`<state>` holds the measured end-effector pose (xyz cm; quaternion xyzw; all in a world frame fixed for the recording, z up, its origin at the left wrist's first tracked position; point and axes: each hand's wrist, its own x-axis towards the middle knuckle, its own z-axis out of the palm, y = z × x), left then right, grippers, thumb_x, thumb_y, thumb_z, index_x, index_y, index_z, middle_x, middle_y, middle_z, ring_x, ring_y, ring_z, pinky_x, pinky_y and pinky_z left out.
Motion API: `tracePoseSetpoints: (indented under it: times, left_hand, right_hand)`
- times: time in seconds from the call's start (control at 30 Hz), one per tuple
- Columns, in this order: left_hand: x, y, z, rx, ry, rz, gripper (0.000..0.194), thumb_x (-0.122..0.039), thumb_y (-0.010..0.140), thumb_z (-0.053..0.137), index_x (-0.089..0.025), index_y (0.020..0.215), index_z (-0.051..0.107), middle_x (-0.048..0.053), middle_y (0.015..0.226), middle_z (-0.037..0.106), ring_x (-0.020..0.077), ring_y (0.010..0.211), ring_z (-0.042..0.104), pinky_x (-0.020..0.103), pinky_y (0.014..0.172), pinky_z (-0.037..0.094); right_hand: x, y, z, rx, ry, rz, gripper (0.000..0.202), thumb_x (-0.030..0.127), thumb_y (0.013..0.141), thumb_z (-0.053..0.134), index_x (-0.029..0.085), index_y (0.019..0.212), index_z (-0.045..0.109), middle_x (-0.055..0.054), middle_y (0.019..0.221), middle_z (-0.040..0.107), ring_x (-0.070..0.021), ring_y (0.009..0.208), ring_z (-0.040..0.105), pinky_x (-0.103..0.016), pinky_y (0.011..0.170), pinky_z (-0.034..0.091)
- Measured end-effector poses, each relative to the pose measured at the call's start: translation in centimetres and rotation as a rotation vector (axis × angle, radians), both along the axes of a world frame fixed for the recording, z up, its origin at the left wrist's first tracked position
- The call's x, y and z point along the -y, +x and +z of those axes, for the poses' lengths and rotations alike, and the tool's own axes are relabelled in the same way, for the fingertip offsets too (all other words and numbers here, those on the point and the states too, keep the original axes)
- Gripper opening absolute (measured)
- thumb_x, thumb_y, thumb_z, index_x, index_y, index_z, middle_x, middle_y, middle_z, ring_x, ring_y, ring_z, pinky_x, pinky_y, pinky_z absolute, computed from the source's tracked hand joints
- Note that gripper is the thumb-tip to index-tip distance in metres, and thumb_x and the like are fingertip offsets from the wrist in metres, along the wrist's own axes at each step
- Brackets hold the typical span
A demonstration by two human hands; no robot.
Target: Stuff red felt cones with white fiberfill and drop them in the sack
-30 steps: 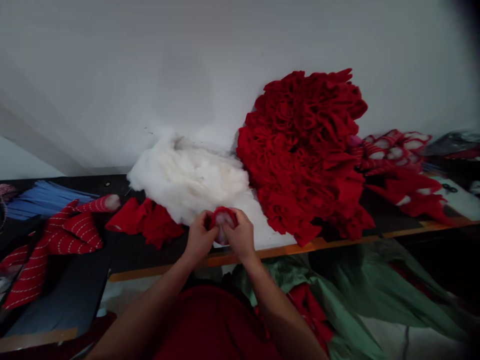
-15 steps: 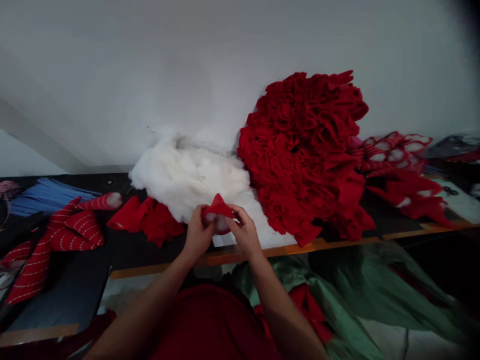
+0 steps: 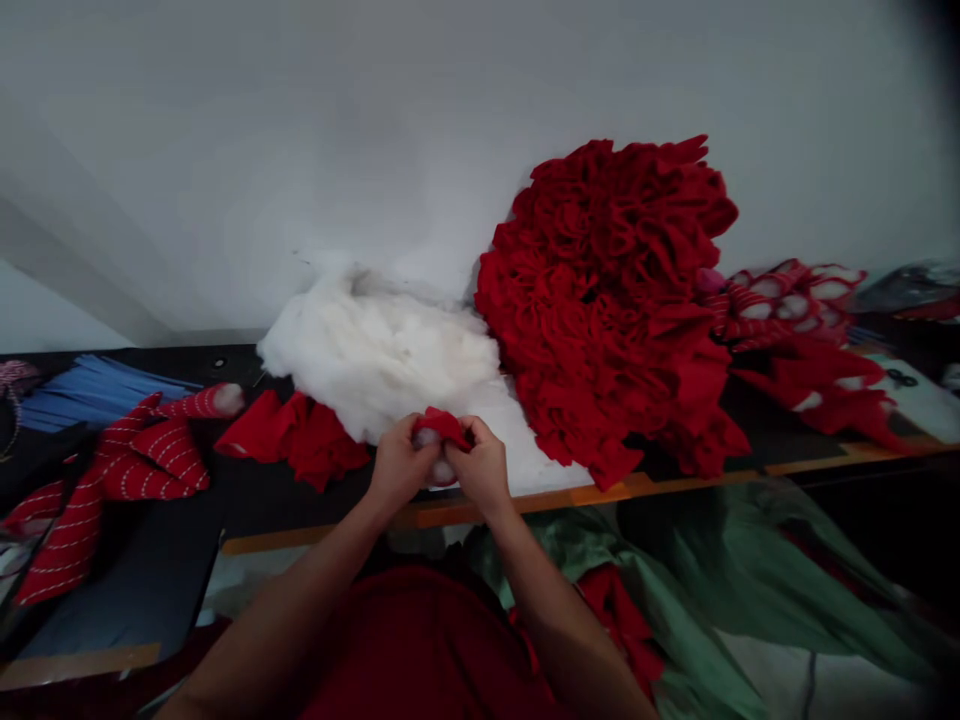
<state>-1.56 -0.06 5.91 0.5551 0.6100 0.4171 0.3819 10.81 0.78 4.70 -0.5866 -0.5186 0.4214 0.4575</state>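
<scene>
Between my two hands is a small red fabric piece [image 3: 444, 426] with white stuffing showing in its opening. My left hand [image 3: 401, 462] is closed on its left side, thumb at the opening. On the right side, my right hand [image 3: 481, 463] grips the fabric with bent fingers, thumb also at the opening. Just behind the hands lies a heap of white stuffing [image 3: 375, 345]. A tall pile of red fabric pieces [image 3: 607, 310] rises to the right of it. Left of my hands are a few loose red pieces [image 3: 292, 438].
Striped red stuffed pieces [image 3: 112, 470] and blue strips [image 3: 97, 390] lie at the left. More striped stuffed pieces [image 3: 795, 300] and red stuffed pieces [image 3: 825, 390] are at the right. Green fabric [image 3: 780, 580] hangs below the taped table edge [image 3: 810, 465].
The red piece's pointed tip, upright before, is now folded down between my hands. My fingers have curled in closer around it, and more white stuffing shows at the opening.
</scene>
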Motion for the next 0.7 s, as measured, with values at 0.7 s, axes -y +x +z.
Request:
tracePoseSetpoints:
  times: [0.7]
  left_hand:
    - [-0.2, -0.1, -0.7, 0.041, 0.085, 0.155, 0.010, -0.013, 0.064, 0.049, -0.018, 0.073, 0.049, -0.003, 0.065, 0.050, 0.0108, 0.060, 0.047, 0.023, 0.057, 0.038]
  right_hand:
    - [0.4, 1.1, -1.8, 0.005, 0.095, -0.076, 0.026, 0.012, 0.060, 0.047, 0.019, 0.084, 0.053, 0.000, 0.078, 0.057, -0.0155, 0.072, 0.053, -0.029, 0.068, 0.044]
